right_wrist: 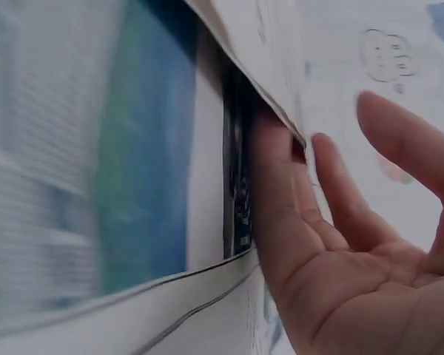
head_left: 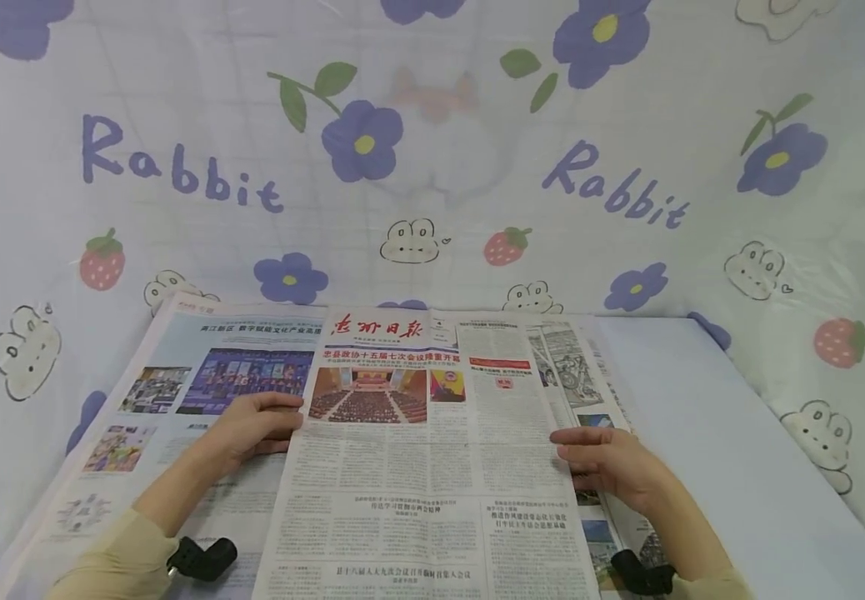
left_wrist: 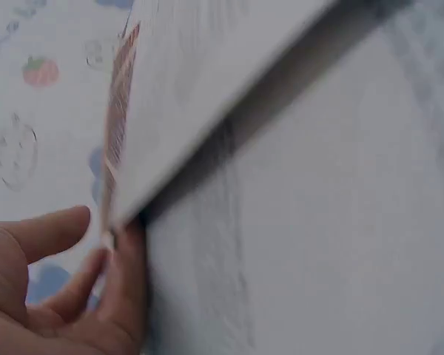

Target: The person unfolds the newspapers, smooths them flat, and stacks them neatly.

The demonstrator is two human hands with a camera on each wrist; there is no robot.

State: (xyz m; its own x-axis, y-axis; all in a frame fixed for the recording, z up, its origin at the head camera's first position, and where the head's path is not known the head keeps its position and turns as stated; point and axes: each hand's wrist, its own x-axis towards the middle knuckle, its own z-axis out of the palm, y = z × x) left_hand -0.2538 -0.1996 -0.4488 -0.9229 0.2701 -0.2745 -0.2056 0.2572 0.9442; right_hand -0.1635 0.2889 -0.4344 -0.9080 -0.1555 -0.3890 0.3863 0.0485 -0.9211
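A folded newspaper (head_left: 417, 467) with a red title and a photo of a large hall lies in the middle, lengthwise to me. My left hand (head_left: 256, 425) touches its left edge. In the left wrist view the left fingers (left_wrist: 126, 296) meet the paper's edge, and the thumb stands apart from it. At the right edge is my right hand (head_left: 612, 462). The right wrist view has fingertips tucked under the lifted paper edge, while the raised thumb (right_wrist: 399, 140) does not touch it. Both hands have fairly straight fingers.
Beneath the folded one, another newspaper (head_left: 125, 492) with colour photos spreads to the left. More printed sheets (head_left: 575, 375) show past the right edge. The white tabletop (head_left: 710, 433) extends to the right. A curtain (head_left: 477, 183) with rabbits, flowers and strawberries hangs behind.
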